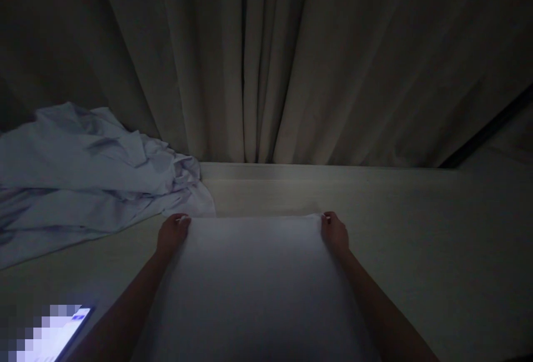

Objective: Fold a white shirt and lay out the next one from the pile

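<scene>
A plain white cloth [256, 278] is stretched between my two hands, its far edge nearly straight. My left hand [172, 234] pinches the far left corner. At the far right corner my right hand [335, 232] grips the same cloth with its fingers closed. The near part of the cloth runs down out of the bottom of the view between my forearms. The light is dim, so fine detail of the fabric does not show.
A crumpled heap of white fabric [95, 167] lies at the left on the pale floor [420, 240]. Long brown curtains [350, 62] hang along the far side above a low ledge [291, 171]. A lit phone screen [62, 334], partly blurred out, is at the lower left.
</scene>
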### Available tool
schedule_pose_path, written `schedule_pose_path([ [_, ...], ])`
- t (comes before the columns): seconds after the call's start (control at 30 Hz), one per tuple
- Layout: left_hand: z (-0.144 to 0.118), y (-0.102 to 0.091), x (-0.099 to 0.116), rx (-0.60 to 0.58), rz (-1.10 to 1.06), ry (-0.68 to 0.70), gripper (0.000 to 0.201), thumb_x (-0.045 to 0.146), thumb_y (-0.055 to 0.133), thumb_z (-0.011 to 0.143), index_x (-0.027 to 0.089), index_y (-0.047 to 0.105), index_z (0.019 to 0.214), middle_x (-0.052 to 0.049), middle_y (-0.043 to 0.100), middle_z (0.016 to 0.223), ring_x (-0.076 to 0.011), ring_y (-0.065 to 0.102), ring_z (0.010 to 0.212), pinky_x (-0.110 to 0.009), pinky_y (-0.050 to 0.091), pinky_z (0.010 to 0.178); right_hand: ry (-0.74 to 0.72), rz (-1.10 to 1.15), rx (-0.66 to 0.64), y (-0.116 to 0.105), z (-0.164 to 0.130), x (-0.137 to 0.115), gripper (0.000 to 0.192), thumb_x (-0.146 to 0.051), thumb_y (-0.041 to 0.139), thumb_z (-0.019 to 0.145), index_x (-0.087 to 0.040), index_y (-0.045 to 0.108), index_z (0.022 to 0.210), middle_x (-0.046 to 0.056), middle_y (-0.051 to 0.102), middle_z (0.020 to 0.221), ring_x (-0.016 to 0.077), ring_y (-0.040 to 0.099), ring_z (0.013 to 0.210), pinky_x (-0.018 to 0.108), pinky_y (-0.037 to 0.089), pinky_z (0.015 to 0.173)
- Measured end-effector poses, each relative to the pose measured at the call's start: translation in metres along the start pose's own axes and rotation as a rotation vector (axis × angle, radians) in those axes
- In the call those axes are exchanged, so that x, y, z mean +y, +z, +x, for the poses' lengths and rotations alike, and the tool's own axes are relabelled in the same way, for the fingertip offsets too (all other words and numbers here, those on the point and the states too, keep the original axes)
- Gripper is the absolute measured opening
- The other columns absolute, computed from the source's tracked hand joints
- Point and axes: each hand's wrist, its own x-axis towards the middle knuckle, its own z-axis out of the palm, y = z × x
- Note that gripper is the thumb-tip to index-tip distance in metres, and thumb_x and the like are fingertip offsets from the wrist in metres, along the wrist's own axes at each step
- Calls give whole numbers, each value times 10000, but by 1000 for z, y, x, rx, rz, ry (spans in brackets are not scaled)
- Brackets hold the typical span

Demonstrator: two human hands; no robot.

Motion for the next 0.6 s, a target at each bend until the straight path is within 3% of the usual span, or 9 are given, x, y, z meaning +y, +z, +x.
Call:
schedule_pose_path([
  [0.1, -16, 6, 2, 54, 141, 75, 517, 411, 346, 849, 153, 475, 1278, -149, 647, 1146, -280, 606, 1043, -409, 467, 876, -33, -65, -16, 7, -6, -5, 342, -337, 412, 857, -182, 579, 1112, 132, 666, 982, 243, 603, 918, 362, 437, 811],
  [0.2, -43, 20, 12, 113, 270, 344, 521, 364, 294, 889, 132, 419, 1338, -160, 544, 1314, -273, 505, 1201, -419, 384, 1007, -200, -84, 39, 15, -25, -22, 392, -331, 369, 886, -147, 541, 1187, 144, 596, 1179, 239, 520, 1115, 372, 383, 976],
  [0.27, -63, 37, 21, 23, 337, 584, 485, 349, 269, 909, 147, 496, 1286, -139, 555, 1313, -249, 495, 1217, -405, 350, 1046, -359, -84, 2, 23, -46, -38, 423, -340, 333, 907, -127, 539, 1209, 140, 585, 1218, 231, 500, 1158, 378, 355, 1033],
  [0.33, -81, 58, 31, -106, 382, 755, 480, 369, 258, 922, 176, 527, 1268, -120, 559, 1320, -236, 488, 1234, -407, 327, 1069, -491, -94, -137, 36, -69, -55, 453, -344, 322, 915, -118, 531, 1247, 139, 556, 1291, 234, 474, 1216, 393, 330, 1073],
  [0.43, -97, 87, 41, -157, 441, 788, 532, 450, 266, 917, 193, 455, 1343, -135, 459, 1419, -296, 403, 1310, -500, 289, 1079, -585, -139, -309, 58, -94, -75, 496, -356, 346, 915, -106, 473, 1324, 150, 454, 1410, 256, 388, 1314, 416, 280, 1115],
  [0.6, -101, 111, 39, -75, 473, 696, 623, 579, 301, 875, 258, 358, 1406, -140, 360, 1483, -368, 310, 1356, -619, 209, 1066, -551, -202, -349, 78, -99, -81, 576, -461, 359, 911, -127, 408, 1377, 163, 351, 1472, 297, 298, 1371, 502, 217, 1132],
])
